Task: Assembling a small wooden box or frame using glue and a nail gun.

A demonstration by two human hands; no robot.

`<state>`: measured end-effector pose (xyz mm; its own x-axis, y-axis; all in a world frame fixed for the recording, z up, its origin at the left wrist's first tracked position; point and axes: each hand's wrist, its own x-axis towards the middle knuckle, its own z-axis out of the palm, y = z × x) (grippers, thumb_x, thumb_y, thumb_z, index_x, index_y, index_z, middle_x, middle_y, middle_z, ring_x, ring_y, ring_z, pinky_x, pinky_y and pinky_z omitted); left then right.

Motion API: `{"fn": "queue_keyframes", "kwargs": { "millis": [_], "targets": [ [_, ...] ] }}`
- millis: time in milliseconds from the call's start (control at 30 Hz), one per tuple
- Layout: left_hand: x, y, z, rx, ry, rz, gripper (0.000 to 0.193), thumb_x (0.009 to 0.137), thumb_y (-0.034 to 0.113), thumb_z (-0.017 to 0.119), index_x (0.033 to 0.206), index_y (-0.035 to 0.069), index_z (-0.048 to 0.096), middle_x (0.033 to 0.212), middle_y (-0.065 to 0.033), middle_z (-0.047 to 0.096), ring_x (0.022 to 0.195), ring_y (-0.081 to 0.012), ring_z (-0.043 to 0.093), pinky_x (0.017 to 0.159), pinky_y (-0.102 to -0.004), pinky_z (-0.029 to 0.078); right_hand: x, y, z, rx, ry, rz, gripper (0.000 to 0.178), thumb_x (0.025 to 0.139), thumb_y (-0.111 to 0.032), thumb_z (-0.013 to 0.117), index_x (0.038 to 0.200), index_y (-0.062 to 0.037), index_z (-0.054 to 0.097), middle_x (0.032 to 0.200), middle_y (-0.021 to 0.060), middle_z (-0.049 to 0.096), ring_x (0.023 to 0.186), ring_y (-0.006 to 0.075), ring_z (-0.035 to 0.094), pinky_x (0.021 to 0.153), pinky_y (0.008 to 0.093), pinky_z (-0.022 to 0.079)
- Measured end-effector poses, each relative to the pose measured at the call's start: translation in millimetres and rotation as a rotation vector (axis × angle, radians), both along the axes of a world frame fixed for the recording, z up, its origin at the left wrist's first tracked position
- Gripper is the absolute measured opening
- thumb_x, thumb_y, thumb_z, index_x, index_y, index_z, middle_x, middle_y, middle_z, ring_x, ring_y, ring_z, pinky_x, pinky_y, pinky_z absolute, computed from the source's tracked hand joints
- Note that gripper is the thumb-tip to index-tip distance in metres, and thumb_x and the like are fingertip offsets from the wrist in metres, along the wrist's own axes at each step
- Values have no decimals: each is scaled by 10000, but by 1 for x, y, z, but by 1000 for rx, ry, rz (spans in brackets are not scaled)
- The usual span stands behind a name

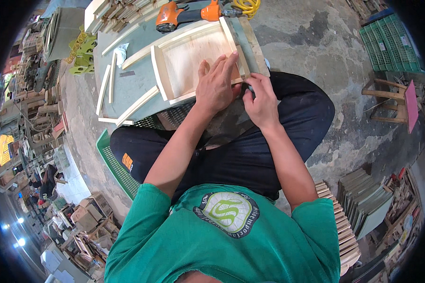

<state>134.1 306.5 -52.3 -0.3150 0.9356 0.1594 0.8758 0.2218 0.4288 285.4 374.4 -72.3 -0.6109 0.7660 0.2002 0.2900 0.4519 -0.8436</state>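
Observation:
A shallow wooden tray (186,63) with a pale plywood bottom and raised wooden sides lies tilted on the grey-green worktop (141,92). Over its near right corner, my left hand (213,87) grips the tray, long fingers stretched across the inside and the thumb down by the near edge. Just outside that same corner is my right hand (262,101), its fingers bent and the index fingertip touching the wood. What lies between its thumb and fingers is too small and shaded to name. A short wooden strip (242,63) runs along the tray's right side.
An orange and black nail gun (189,15) with a yellow coiled hose (247,7) lies beyond the tray. Loose wooden strips (137,104) and a crumpled white scrap (121,54) are at left. Stacked wood (123,14) stands far left; green crates (392,42) stand far right.

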Motion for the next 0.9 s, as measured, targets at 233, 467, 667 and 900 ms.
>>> {"fn": "queue_keyframes", "kwargs": {
  "millis": [233,467,667,900],
  "targets": [
    [-1,-1,-2,14,8,17,907,765,237,751,1523,157,261,1370,-122,548,1369,-281,458,1117,-624,251,-3,1,16,273,-174,68,362,786,47,601,1139,-25,641,1145,163,600,950,324,657,819,400,552],
    [-2,0,3,11,28,35,850,760,227,735,1496,160,316,1344,-102,541,1381,-283,423,1128,-634,247,-16,55,60,106,74,-135,180,852,-5,618,1017,13,687,945,126,664,773,202,654,720,304,530],
    [-3,-2,5,57,-4,27,803,741,208,744,1457,158,385,1287,-93,546,1371,-290,410,1110,-600,278,-101,109,100,134,57,120,208,861,-63,627,1050,3,684,957,144,676,854,245,685,771,335,538],
    [-7,-5,9,79,-7,-15,816,729,206,755,1456,138,391,1343,-91,527,1357,-268,427,1088,-589,306,-217,148,58,586,-369,398,515,831,-213,640,1305,-29,554,1162,203,646,1102,350,628,967,406,483]
  ]
}}
